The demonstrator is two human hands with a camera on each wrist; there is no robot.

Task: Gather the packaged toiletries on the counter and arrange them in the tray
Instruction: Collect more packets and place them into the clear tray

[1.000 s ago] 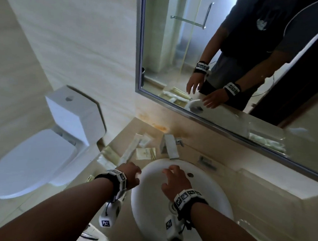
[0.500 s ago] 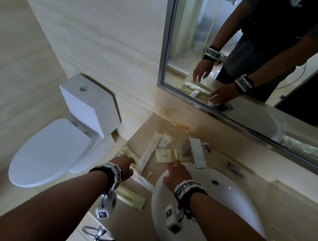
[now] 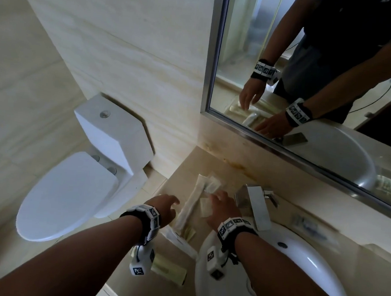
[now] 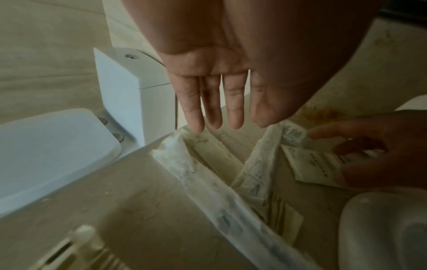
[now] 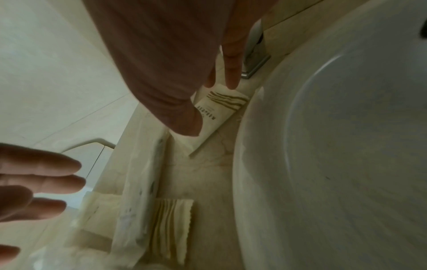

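So from the head view, the packets are bunched on the counter (image 3: 212, 162) at centre frame, squeezed between its left edge and the basin (image 3: 273, 278). Left hand (image 3: 163, 206) hovers over the left ones, right hand (image 3: 224, 209) covers a flat sachet (image 3: 205, 208); finger detail is hidden here, and I can't spot any tray. Left wrist view shows the left hand (image 4: 215, 82) flat, fingers straight, holding nothing, tips above a long white wrapper (image 4: 208, 182) that blurs out at the bottom. Right wrist view: right hand (image 5: 175, 73) loose-fingered, thumb and fingertip over the striped sachet (image 5: 217, 111) just beside the basin rim (image 5: 254, 164). Touching it? Can't tell.
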